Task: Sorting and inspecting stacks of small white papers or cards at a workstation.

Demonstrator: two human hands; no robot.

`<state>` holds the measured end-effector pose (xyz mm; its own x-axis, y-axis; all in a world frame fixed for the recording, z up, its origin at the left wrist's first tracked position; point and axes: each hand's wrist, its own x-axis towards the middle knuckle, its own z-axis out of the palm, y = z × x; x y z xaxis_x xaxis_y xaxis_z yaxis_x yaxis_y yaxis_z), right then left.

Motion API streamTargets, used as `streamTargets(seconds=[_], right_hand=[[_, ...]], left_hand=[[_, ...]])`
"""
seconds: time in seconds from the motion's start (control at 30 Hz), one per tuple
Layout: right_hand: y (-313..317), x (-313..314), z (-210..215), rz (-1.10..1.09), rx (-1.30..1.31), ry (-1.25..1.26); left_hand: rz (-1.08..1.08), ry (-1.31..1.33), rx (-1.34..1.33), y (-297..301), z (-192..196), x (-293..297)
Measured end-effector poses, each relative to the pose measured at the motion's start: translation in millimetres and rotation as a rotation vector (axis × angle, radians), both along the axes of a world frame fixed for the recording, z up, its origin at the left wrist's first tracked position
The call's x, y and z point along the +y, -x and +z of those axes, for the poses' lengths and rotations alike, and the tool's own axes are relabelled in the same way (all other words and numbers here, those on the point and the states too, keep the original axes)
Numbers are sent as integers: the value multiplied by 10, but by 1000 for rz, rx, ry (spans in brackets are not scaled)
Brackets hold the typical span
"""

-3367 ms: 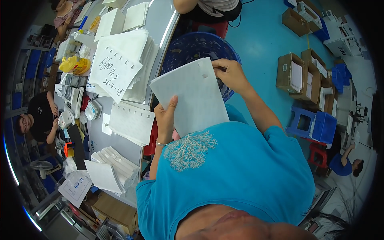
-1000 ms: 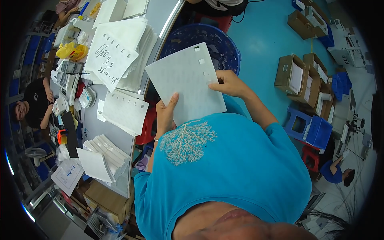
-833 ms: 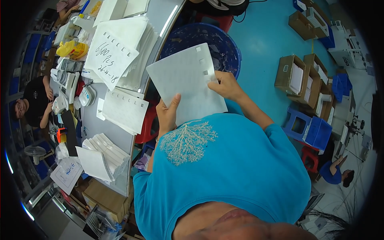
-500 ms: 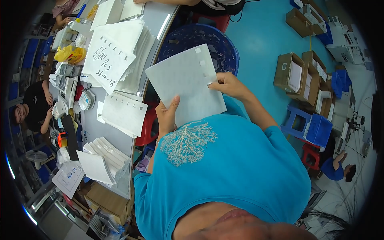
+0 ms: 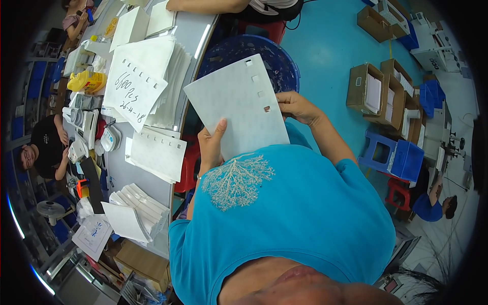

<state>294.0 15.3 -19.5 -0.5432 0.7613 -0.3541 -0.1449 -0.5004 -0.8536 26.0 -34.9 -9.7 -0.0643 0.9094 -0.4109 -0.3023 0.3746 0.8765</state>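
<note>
Table at left carries 3 paper stacks; nearest stack lies by its edge. Left hand pinches the lower edge of the sheet, thumb on its face. Right hand grips the notched right edge. Sheet is held in the air over the blue basket. Risk: uneven pull could crease it or tear a notch; a loosened pinch would drop it into the basket.

The person holds a white punched sheet up before a turquoise shirt, left hand gripping its lower edge, right hand its right edge. Behind it stands a blue basket; stacks of white sheets lie on the grey table at left.
</note>
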Motion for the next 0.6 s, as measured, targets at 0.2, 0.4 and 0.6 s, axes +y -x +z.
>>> streamTargets(seconds=[0.2,0.4,0.6], right_hand=[[90,31,74,-164,-647,-411],[102,90,167,-342,-839,-473],[166,83,274,-369,-75,-28]], left_hand=[[40,11,39,38,-12,36],[60,9,15,26,14,40],[28,71,-159,106,-14,-13]])
